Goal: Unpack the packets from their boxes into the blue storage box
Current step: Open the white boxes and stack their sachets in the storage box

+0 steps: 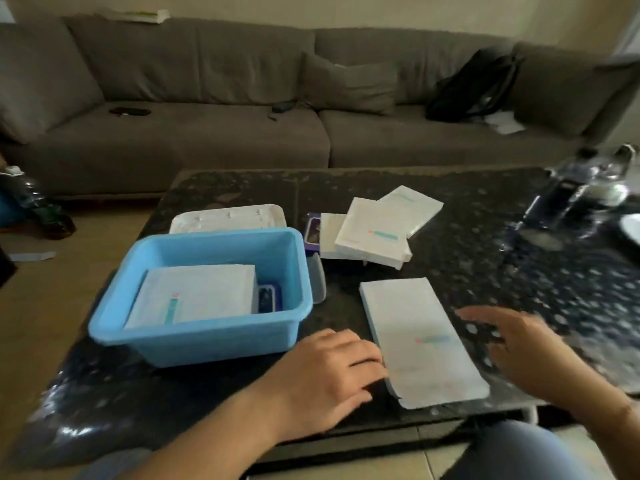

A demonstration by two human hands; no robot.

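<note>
Apparently the step in hand is picking up the flat white paper packet with a small teal and pink mark (420, 341), which lies on the dark speckled stone tabletop (485, 258) between the two hands. The left hand (332, 379) rests with loosely curled fingers touching the packet's near left edge, gripping nothing, while the right hand (519, 344) hovers spread just beside its right edge. Next it likely needs lifting leftward past the left hand into the light blue plastic storage box (207, 344), where a similar white packet (194, 296) already lies.

The box (207, 341) is light blue and the packets (420, 341) are white with a small teal and pink mark. The table (485, 271) is black with pale speckles, the sofa (207, 133) grey-brown.
</note>
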